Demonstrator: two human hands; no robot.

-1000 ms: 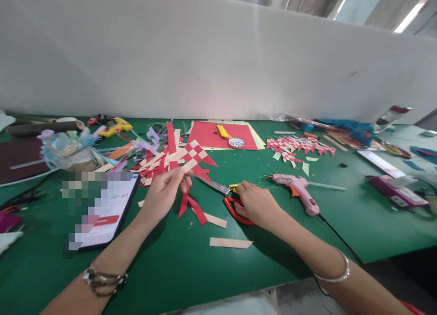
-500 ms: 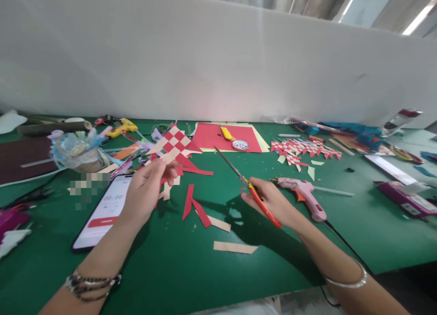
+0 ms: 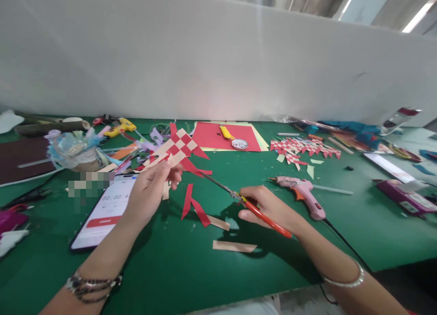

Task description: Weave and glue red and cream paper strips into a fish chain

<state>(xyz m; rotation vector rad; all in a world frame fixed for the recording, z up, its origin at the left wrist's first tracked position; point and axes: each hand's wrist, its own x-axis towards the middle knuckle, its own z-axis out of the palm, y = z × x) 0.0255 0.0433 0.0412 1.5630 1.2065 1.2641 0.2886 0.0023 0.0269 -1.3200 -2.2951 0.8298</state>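
My left hand (image 3: 150, 192) pinches a woven piece of red and cream paper strips (image 3: 179, 149) and holds it up above the green table (image 3: 191, 269). My right hand (image 3: 269, 208) grips red-handled scissors (image 3: 246, 203). Their blades point left, with the tips close to the red strip ends at the woven piece's lower right. Loose red and cream strips (image 3: 201, 217) lie on the table between my hands.
A phone (image 3: 102, 210) with a lit screen lies by my left forearm. A pink glue gun (image 3: 300, 194) sits just right of my right hand, its cord trailing to the table edge. Red paper sheet (image 3: 221, 137), more woven pieces (image 3: 303, 149) and craft clutter line the back.
My right hand picked the scissors up off the table, raised them, then swung the blades left toward the woven piece. My left hand lifted the woven piece and turned it.
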